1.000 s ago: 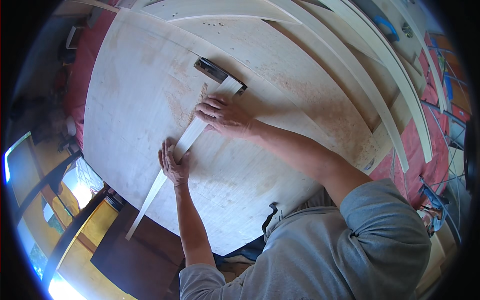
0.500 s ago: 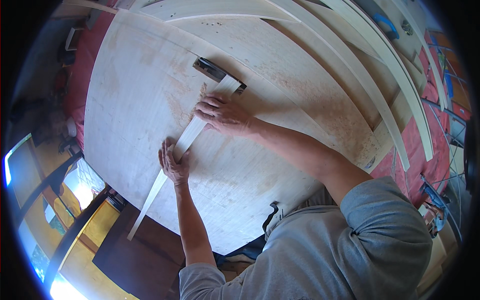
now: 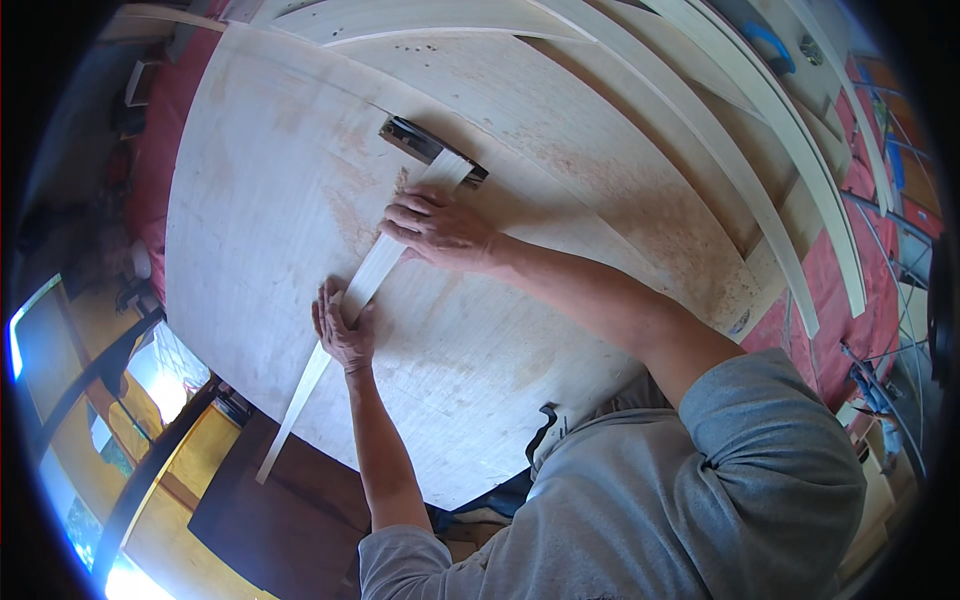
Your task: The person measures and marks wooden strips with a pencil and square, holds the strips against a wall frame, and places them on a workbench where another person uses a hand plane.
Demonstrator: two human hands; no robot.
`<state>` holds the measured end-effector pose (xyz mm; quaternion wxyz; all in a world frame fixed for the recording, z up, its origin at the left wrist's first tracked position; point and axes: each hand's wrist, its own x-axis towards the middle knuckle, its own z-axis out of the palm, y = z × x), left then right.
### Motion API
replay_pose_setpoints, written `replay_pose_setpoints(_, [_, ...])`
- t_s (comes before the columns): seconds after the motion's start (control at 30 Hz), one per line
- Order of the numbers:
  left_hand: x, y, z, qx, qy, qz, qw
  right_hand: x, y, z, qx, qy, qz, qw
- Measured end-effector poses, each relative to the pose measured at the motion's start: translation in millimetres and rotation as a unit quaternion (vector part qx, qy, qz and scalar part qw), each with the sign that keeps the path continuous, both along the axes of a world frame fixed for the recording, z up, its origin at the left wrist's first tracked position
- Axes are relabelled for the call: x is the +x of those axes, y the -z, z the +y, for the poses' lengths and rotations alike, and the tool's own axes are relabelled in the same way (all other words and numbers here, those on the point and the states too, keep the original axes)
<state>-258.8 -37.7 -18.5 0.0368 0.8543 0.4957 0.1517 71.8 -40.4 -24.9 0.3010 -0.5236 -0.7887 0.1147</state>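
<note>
A long, pale wooden strip (image 3: pixel 373 268) lies slantwise across a large light wooden board (image 3: pixel 270 200). Its near end sticks out past the board's left front edge. With fingers wrapped over it, my right hand (image 3: pixel 438 230) grips the strip toward the far end. Lower down, my left hand (image 3: pixel 345 325) is closed around the same strip. The far end rests on or against a dark, narrow, metal-edged tool (image 3: pixel 415 138), whose exact kind I cannot make out. Part of that tool is hidden under the strip.
Fine sawdust (image 3: pixel 355 225) is scattered beside the strip. Several long curved wooden strips (image 3: pixel 735 165) run along the far right. A red cover (image 3: pixel 160 170) shows past the board's left side. Near my body, a black hook-shaped piece (image 3: pixel 541 432) sits at the board's edge.
Almost nothing differs. The whole view has shifted very slightly; both hands keep the same hold on the wooden strip.
</note>
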Motion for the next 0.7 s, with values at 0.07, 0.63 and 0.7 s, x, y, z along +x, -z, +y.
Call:
replay_pose_setpoints(0.07, [-0.6,0.0,0.6,0.000,-0.002,0.001,1.000,0.1,-0.4,0.1,0.004,0.001,-0.005,1.000])
replay_pose_setpoints(0.63, [-3.0,2.6,8.1,0.002,0.001,0.000,1.000,-2.8,0.4,6.1,-0.002,0.000,-0.015,1.000])
replay_pose_setpoints(0.7, [-2.5,1.8,8.6,0.002,0.001,0.001,1.000,-3.0,0.5,6.9,-0.003,-0.001,-0.012,1.000])
